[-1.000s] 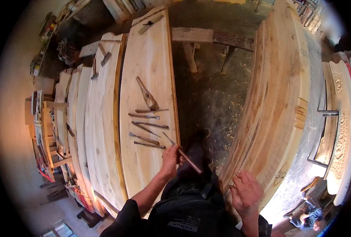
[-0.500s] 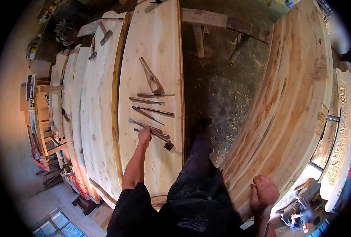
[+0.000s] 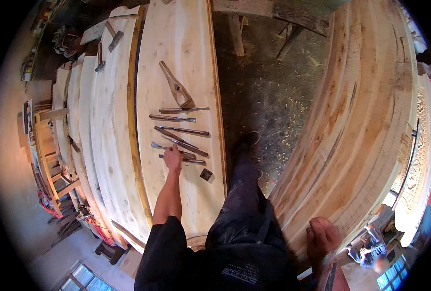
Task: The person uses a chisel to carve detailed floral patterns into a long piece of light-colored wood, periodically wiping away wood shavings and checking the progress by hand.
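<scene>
My left hand [image 3: 173, 158] is over the pale plank on the left, its fingers closed on a slim chisel [image 3: 196, 151] that lies slantwise among the others. Beside it are a wide-bladed chisel [image 3: 156, 145], partly under my hand, and a wooden-handled tool [image 3: 196, 162]. Several more chisels [image 3: 172, 118] are laid out in a row farther up. Beyond them rests a wooden mallet [image 3: 176, 90]. A small dark square block [image 3: 206, 174] sits nearer me. My right hand [image 3: 324, 235] is a loose fist by the slab on the right, with nothing visible in it.
The pale plank [image 3: 176, 34] runs away from me, with other boards [image 3: 111, 169] to its left carrying two hammers [image 3: 113, 37]. A thick slab [image 3: 341, 131] stands to the right. Wood chips litter the floor [image 3: 278, 102] between. Another person [image 3: 373, 247] is at the lower right.
My left hand has moved the slim chisel up and away from the small block, toward the other chisels. My right hand stays a fist; the view has shifted slightly.
</scene>
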Demonstrator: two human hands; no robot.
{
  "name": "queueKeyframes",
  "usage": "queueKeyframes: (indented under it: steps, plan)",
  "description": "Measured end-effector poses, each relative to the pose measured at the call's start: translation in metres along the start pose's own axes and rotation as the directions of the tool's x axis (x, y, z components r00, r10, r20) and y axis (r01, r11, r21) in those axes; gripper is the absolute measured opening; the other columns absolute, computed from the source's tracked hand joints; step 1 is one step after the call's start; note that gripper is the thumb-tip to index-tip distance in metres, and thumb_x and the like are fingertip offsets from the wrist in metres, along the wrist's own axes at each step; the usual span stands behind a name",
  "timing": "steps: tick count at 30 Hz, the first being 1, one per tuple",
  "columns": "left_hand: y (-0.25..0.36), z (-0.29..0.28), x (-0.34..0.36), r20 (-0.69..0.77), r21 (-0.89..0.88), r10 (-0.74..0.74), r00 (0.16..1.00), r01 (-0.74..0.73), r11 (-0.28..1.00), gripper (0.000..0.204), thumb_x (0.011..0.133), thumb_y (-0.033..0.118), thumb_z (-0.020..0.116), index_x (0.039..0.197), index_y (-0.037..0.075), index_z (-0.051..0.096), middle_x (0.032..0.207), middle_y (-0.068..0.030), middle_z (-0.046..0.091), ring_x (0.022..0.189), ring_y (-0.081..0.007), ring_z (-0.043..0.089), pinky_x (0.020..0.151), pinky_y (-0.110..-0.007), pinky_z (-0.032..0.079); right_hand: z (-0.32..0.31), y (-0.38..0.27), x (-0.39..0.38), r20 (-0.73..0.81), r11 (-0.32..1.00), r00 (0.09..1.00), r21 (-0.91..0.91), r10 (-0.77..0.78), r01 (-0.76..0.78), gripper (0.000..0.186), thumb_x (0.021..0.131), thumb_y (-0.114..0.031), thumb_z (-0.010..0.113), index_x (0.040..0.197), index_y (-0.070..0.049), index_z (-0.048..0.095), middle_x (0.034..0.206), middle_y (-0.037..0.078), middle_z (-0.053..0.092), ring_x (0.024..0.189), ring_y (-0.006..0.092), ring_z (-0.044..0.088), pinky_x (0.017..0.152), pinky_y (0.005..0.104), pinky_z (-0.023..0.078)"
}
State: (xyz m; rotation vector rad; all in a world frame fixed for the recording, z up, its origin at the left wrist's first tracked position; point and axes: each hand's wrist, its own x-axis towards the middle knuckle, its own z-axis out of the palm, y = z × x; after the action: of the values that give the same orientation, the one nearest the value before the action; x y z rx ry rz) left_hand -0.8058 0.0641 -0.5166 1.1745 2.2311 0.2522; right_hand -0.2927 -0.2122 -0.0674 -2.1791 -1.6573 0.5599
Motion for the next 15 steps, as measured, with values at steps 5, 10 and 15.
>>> queueKeyframes:
  steps: [5, 10, 15]
  plan:
    - [0.021, -0.038, -0.088, -0.062, 0.441, 0.162, 0.985, -0.119, 0.889, 0.029, 0.105, 0.027, 0.060, 0.126, 0.010, 0.068, 0.107, -0.0223, 0.077, 0.100, -0.0420, 0.074, 0.084, -0.055, 0.057, -0.001, -0.011, 0.002, -0.040, 1.000, 0.999, -0.001, -0.016, 0.016, 0.026, 0.083, 0.006, 0.075, 0.107, -0.001, 0.073, 0.101, 0.018, 0.076, 0.094, 0.0378, 0.076, 0.083, 0.0456, 0.063]
    - [-0.024, -0.029, -0.068, 0.111, 0.574, 0.315, 0.942, -0.320, 0.753, 0.037, 0.104, 0.016, 0.057, 0.141, 0.013, 0.054, 0.111, -0.0197, 0.073, 0.094, -0.0424, 0.075, 0.079, -0.055, 0.058, -0.004, -0.011, 0.003, 0.039, 1.000, 0.999, -0.014, 0.005, -0.005, 0.031, 0.081, 0.000, 0.082, 0.110, -0.006, 0.072, 0.102, 0.017, 0.074, 0.095, 0.0394, 0.075, 0.081, 0.0485, 0.063]
    - [-0.008, -0.041, -0.062, 0.367, 0.583, 0.489, 0.791, -0.606, 0.542, 0.026, 0.101, 0.005, 0.054, 0.124, 0.014, 0.061, 0.102, -0.0169, 0.069, 0.083, -0.0395, 0.074, 0.069, -0.052, 0.059, -0.007, -0.017, 0.009, 0.118, 0.998, 0.993, -0.062, 0.031, -0.024, 0.030, 0.079, 0.001, 0.083, 0.107, -0.004, 0.072, 0.101, 0.015, 0.074, 0.094, 0.0378, 0.075, 0.081, 0.0474, 0.063]
